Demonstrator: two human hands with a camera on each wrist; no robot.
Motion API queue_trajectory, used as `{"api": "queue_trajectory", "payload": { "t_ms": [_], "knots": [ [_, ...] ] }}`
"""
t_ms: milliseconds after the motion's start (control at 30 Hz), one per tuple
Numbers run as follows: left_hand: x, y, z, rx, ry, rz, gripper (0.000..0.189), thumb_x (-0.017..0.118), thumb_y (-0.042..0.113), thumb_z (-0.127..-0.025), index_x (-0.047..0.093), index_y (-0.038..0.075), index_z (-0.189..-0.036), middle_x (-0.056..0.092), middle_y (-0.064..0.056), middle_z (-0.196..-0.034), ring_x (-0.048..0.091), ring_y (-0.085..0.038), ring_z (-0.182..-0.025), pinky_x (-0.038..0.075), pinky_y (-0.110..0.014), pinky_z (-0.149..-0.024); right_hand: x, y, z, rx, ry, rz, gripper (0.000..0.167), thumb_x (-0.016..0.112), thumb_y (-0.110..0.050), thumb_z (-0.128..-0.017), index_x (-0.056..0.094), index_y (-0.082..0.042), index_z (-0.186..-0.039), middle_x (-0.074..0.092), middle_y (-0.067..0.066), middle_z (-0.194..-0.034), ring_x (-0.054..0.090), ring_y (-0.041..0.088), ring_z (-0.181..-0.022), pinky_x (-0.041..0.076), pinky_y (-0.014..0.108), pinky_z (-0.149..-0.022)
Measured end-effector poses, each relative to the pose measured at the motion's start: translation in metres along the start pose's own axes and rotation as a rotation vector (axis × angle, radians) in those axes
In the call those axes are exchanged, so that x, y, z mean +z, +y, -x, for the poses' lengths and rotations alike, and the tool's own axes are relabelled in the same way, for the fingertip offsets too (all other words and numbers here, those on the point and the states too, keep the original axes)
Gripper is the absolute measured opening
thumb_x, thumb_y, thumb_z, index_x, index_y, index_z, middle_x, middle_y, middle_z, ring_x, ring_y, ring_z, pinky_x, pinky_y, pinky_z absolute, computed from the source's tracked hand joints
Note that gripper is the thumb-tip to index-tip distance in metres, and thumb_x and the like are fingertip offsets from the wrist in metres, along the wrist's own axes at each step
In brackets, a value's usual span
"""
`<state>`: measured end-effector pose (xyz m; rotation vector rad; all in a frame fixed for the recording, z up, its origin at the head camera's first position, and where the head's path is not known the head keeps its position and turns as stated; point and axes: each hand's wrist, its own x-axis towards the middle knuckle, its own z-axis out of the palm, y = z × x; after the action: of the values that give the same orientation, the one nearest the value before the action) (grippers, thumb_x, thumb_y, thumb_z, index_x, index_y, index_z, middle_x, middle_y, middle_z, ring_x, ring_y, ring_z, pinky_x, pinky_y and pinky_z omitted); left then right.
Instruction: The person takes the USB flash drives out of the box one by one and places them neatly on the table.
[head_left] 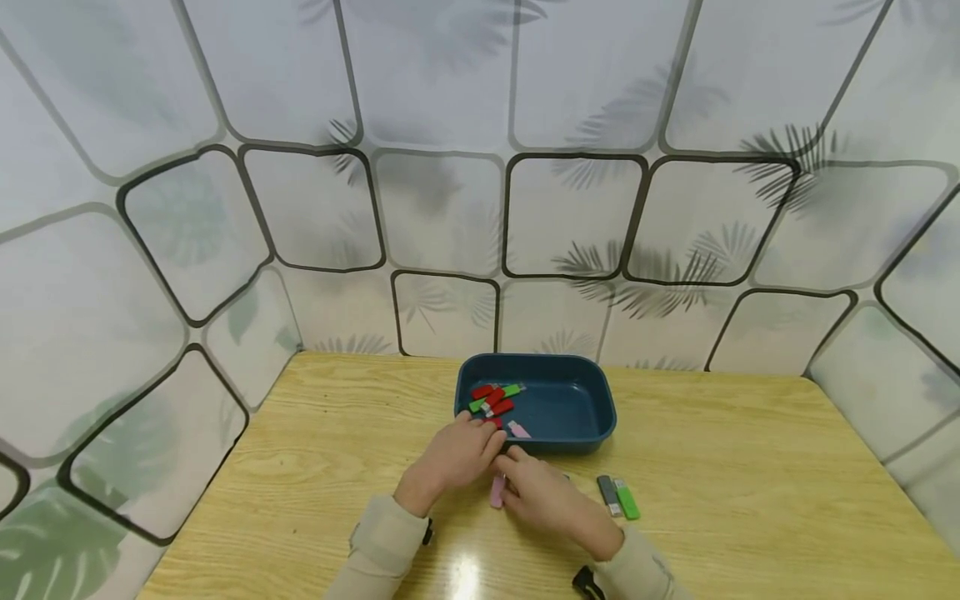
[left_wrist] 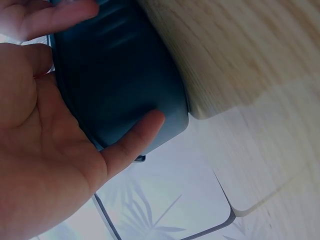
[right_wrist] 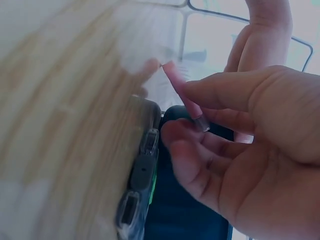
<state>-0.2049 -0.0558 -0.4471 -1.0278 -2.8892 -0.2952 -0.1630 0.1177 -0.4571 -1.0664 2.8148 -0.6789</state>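
Note:
My right hand (head_left: 551,492) pinches a pink USB stick (right_wrist: 177,87) between thumb and fingers, in front of the dark blue bin (head_left: 562,443). The stick's metal plug (right_wrist: 202,123) points in toward the palm in the right wrist view. My left hand (head_left: 459,450) rests at the bin's front left rim, some fingers over the edge. In the left wrist view one straight finger (left_wrist: 137,137) lies along the bin's outer wall. Inside the bin are several red USB sticks (head_left: 502,407), green ones (head_left: 512,390) and a pink one (head_left: 519,430), partly hidden by my left hand.
Right of my right hand, a grey USB stick (head_left: 606,492) and a green USB stick (head_left: 627,502) lie side by side on the wooden table (head_left: 750,483). Another stick peeks out behind the hand. A patterned wall covering (head_left: 442,217) stands behind the table.

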Motion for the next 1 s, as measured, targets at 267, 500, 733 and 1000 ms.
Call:
{"api": "queue_trajectory", "payload": {
  "t_ms": [267,500,733,1000],
  "knots": [
    [-0.003,0.0,0.0,0.007,-0.022,-0.032,0.035,0.035,0.025,-0.109,0.066,0.01,-0.107,0.069,-0.002,-0.095,0.063,-0.018,-0.089,0.04,-0.034,-0.084,-0.001,0.003,0.002,-0.014,0.0,0.086,0.021,0.068,-0.013,-0.094,0.064,-0.01,-0.114,0.054,0.0,-0.093,0.051,0.011,-0.071,0.045,0.027,-0.06],
    [-0.004,0.001,0.0,-0.003,-0.025,-0.024,0.037,0.035,0.026,-0.109,0.067,0.009,-0.108,0.07,-0.003,-0.098,0.064,-0.018,-0.093,0.041,-0.034,-0.087,-0.001,0.005,0.003,-0.013,-0.031,0.099,0.02,0.068,-0.017,-0.095,0.064,-0.011,-0.114,0.053,0.0,-0.097,0.053,0.011,-0.072,0.046,0.027,-0.06],
    [-0.003,0.002,0.001,-0.032,0.0,0.037,0.036,0.038,0.027,-0.109,0.066,0.01,-0.096,0.069,-0.004,-0.087,0.063,-0.019,-0.084,0.041,-0.034,-0.087,-0.003,0.0,0.004,0.01,-0.073,0.111,0.014,0.067,-0.022,-0.096,0.065,-0.013,-0.106,0.05,-0.001,-0.095,0.05,0.009,-0.069,0.044,0.025,-0.058],
    [-0.001,0.0,0.0,-0.007,-0.009,-0.01,0.036,0.036,0.027,-0.109,0.066,0.01,-0.099,0.069,-0.002,-0.089,0.064,-0.019,-0.086,0.041,-0.036,-0.089,-0.01,-0.015,0.008,0.013,-0.144,0.157,0.007,0.065,-0.024,-0.096,0.069,-0.019,-0.099,0.052,-0.006,-0.091,0.053,0.009,-0.078,0.047,0.026,-0.063]
  ]
}}
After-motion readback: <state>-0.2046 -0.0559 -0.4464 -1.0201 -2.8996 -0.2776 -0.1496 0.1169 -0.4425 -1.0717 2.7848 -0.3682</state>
